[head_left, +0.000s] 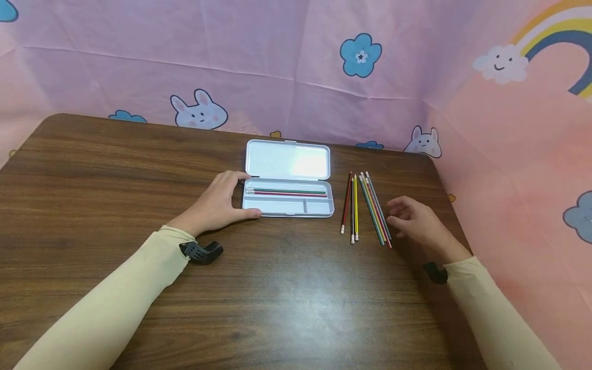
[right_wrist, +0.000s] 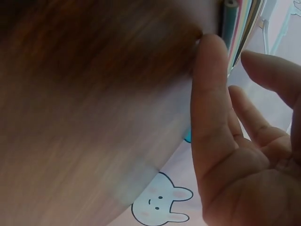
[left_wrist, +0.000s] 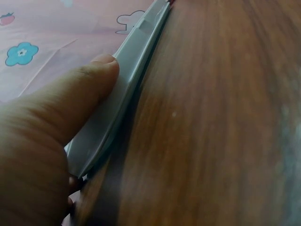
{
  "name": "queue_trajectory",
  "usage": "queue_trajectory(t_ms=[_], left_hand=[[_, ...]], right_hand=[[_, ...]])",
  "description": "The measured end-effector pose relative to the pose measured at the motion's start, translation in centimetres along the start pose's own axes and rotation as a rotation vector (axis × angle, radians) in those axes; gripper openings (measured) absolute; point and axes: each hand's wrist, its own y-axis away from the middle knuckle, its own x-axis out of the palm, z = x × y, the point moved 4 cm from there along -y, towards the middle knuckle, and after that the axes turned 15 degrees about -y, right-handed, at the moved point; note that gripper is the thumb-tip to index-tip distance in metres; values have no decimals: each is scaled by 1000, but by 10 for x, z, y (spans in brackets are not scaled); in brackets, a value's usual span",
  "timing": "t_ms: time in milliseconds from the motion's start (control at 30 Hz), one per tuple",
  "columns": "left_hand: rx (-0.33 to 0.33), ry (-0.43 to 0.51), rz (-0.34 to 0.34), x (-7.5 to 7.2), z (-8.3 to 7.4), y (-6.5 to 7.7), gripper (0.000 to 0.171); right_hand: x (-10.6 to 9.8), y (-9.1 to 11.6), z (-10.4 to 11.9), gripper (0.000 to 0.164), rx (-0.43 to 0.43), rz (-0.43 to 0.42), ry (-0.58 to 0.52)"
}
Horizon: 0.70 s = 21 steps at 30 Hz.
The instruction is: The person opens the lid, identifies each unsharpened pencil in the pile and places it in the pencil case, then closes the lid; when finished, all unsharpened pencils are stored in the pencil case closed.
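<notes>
A white pencil case [head_left: 275,207] lies on the table with its lid [head_left: 277,159] raised at the back. Two or so pencils [head_left: 289,192], green and red, lie along its rear compartment. My left hand [head_left: 217,203] holds the case's left end, thumb [left_wrist: 101,77] against the front wall and fingers at the rear corner. Right of the case, several pencils [head_left: 355,205] in red, black and yellow lie in one group. Beside them is a second group of pencils [head_left: 375,208]. My right hand [head_left: 418,221] hovers just right of that group, fingers loosely bent, holding nothing.
The brown wooden table [head_left: 277,288] reaches back to a pink and purple cloth [head_left: 277,67] printed with rabbits and flowers. On the right, more cloth [head_left: 518,169] hangs close to the table edge. The case's two front compartments hold nothing visible.
</notes>
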Motion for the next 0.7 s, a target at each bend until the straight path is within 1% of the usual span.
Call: queue_trajectory(t_ms=[233, 467, 700], left_hand=[[-3, -1, 0, 2, 2, 0, 102], [-1, 2, -3, 2, 1, 0, 102], [-5, -1, -4, 1, 1, 0, 101]], right_hand=[[6, -4, -1, 35, 41, 10, -18], [10, -7, 2, 32, 49, 14, 20], [11, -8, 3, 32, 55, 8, 22]])
